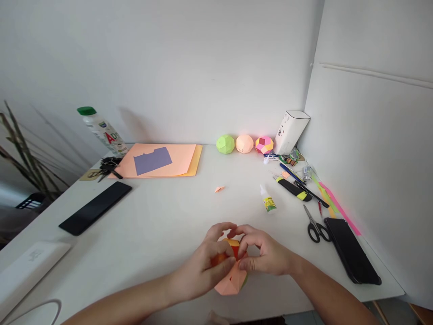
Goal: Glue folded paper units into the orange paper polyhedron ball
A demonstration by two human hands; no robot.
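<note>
Near the front of the table, both my hands are closed around a faceted paper ball (229, 287) of peach and orange paper, with a bit of green at its lower right. My left hand (206, 264) grips its left and upper side, thumb across the front. From the right, my right hand (265, 253) pinches the ball's upper edge, its thumb close to the left one. An opening in the top shows a darker orange inside. My fingers hide much of the ball. Beyond them lies a small folded peach paper piece (219, 189), and a glue bottle (268, 199) rests to the right.
Finished-looking paper balls in green (225, 144), peach (244, 144) and pink (264, 145) line the wall. On the right are a utility knife (293, 188), scissors (317, 225) and a black phone (352, 250). Paper sheets (184, 158), a dark slab (95, 208) and a bottle (103, 131) are left.
</note>
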